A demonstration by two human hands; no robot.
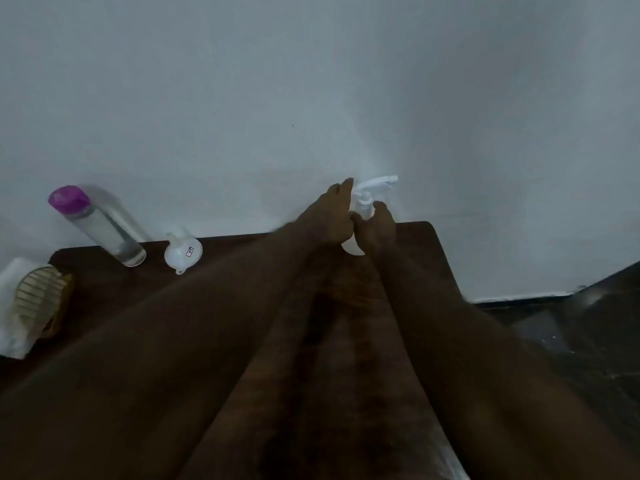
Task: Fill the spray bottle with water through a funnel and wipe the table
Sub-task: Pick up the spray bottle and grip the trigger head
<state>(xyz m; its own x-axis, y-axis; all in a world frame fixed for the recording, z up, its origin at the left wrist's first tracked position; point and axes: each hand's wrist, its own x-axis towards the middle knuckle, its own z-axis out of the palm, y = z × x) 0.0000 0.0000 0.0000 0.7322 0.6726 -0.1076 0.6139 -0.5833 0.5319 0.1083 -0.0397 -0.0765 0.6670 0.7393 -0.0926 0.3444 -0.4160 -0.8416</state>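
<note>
Presently, the spray bottle (363,202) stands upright at the far edge of the desk (214,292), close to its right-hand corner and against the pale wall (311,81). It is a white, translucent plastic bottle with a rounded base and a white trigger head whose nozzle points right and slightly upward. The head sits on the neck. The light is too dim to judge any fill level. Both of the person's bare forearms reach forward to it from the near side. The right grip (377,230) is clamped on the bottle from the right, with one finger curled up beside the neck just under the trigger. The left grip (329,216) lies against the bottle's left flank, its fingers stretched upward so that a fingertip ends level with the spray head. I cannot tell whether that hand is closed round the bottle or only resting on it. Only the neck, the head and a crescent of the base show between the two hands. Well to the left, the white funnel (183,252) rests on the desk, bearing a small label. Further left stands a clear water bottle (100,225) with a purple cap. At the desk's left end a white cloth (12,320) lies beneath a striped, yellowish item (38,299) too blurred to identify.
</note>
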